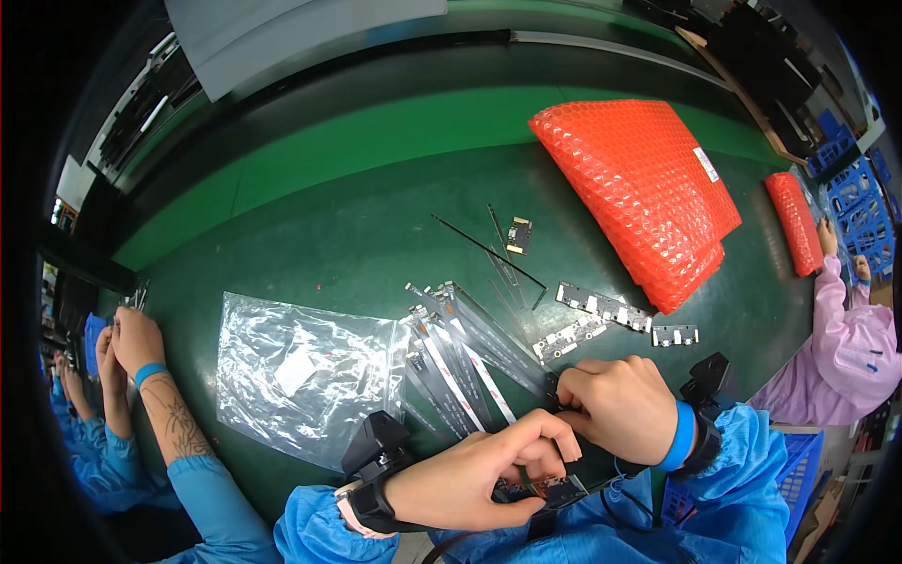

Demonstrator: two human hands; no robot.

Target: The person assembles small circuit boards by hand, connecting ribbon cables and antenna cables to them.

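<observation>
Close to my body, my left hand [484, 465] curls its thumb and fingers around a small circuit board [562, 492], which is partly hidden. My right hand [620, 406] is closed in a pinch just above it, beside the end of a dark flat cable. What its fingertips hold is hidden. A fanned bundle of grey and white flat ribbon cables [451, 352] lies directly beyond my hands. Past my right hand are long circuit boards [603, 305] and a short one [675, 336]. A small square board [520, 235] lies farther off, near thin dark strips [489, 250].
A clear plastic bag [310, 376] lies left of the cables. Red bubble wrap [648, 197] fills the far right of the green table [376, 216]. A co-worker's tattooed forearm [177, 418] is at the left; another person in pink [850, 348] works at the right beside blue crates [860, 216].
</observation>
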